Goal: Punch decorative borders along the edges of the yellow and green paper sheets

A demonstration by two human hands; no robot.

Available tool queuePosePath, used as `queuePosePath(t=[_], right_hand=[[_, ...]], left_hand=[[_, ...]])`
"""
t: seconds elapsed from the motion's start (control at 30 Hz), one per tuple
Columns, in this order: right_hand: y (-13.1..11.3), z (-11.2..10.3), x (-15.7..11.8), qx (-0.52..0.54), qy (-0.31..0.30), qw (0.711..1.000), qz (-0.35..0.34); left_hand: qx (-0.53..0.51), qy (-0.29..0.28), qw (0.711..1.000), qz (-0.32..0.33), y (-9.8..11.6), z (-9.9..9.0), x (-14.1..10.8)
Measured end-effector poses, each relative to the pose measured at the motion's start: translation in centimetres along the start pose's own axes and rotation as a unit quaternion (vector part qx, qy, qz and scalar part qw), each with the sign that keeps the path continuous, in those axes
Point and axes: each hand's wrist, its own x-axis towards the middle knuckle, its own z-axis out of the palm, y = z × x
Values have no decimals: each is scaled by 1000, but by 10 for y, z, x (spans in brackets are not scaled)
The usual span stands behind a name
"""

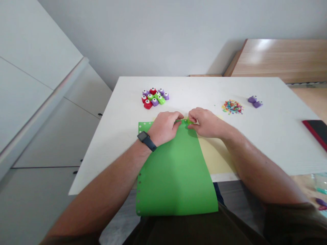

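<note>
A green sheet of paper [178, 170] lies over the table's front edge, its lower part hanging towards my lap. Small cut-outs run down its left side and along its top edge. My left hand [167, 125], with a dark watch on the wrist, pinches the sheet's far edge between thumb and fingers. Just to the right, my right hand [204, 121] is closed around a small light-green craft punch [189, 121] at the same edge, near the right corner. Fingers hide most of that punch. Beneath is a pale yellow sheet [217, 156].
Several red, purple and green craft punches [154, 97] stand grouped at the back left of the white table [107, 136]. A heap of coloured paper bits [232, 107] and two purple punches [254, 101] lie right. A dark, red-edged object [316, 132] sits at the far right.
</note>
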Motion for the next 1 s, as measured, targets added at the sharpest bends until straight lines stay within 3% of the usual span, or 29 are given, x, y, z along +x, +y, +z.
queuePosePath(t=[0.43, 0.77, 1.0], right_hand=[[-2, 1, 1, 8, 2, 1000, 2], [-3, 4, 1, 13, -2, 1000, -10], [-6, 4, 1, 13, 1, 1000, -19]], left_hand=[[2, -9, 1000, -9, 1, -1, 0], [-35, -36, 999, -19, 8, -13, 3], [-31, -48, 998, -10, 15, -7, 7]])
